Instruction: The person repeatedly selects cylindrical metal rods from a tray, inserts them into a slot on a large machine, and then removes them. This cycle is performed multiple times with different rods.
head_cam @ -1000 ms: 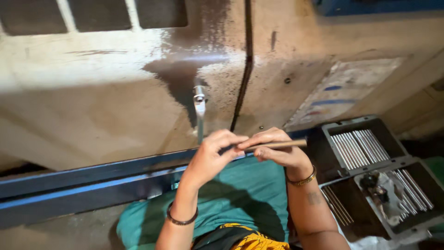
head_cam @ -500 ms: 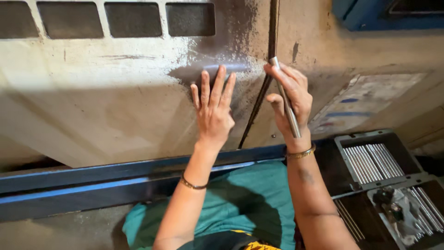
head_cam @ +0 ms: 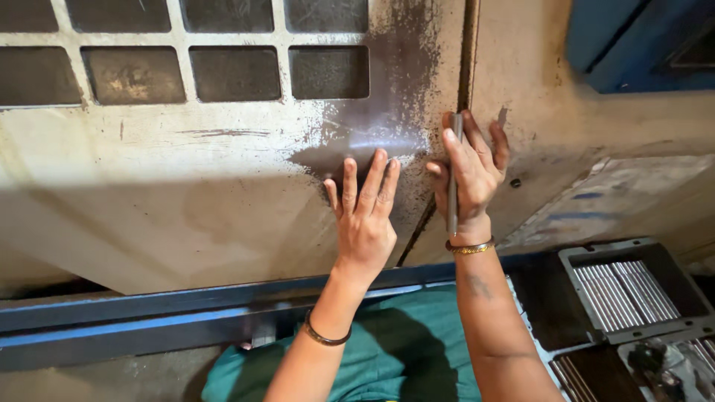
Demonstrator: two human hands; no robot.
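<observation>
Two hands are up against the grimy machine panel [head_cam: 186, 216] as I watch from the head camera. My left hand [head_cam: 365, 216] lies flat and spread on the dark, worn patch [head_cam: 372, 126] of that panel, fingers wide, holding nothing. My right hand [head_cam: 473, 175] is closed around a thin metal rod [head_cam: 453, 179], which stands nearly upright along the palm, its top end showing above the fingertips and its lower end near the gold bangle [head_cam: 469, 247] at the wrist. The rod sits just beside the dark vertical seam [head_cam: 468, 52] between the panel and the next one; I cannot tell whether its tip touches the seam.

As I judge it, the grip on the rod looks loose along the fingers, so it could slip and drop toward the trays below, and the oily-looking surface under the left palm could let that hand slide.

Further out, a row of dark rectangular window openings [head_cam: 234, 73] runs across the upper edge of the panel, and a blue rail [head_cam: 149, 327] runs along its lower edge, above my green garment [head_cam: 402, 357]. At the lower right, a grey tray [head_cam: 588, 260] holds a neat row of thin metal rods [head_cam: 622, 294] like the one in hand. Another tray [head_cam: 700, 372] just below it holds more rods and some dark, blurred bits, possibly small parts.
</observation>
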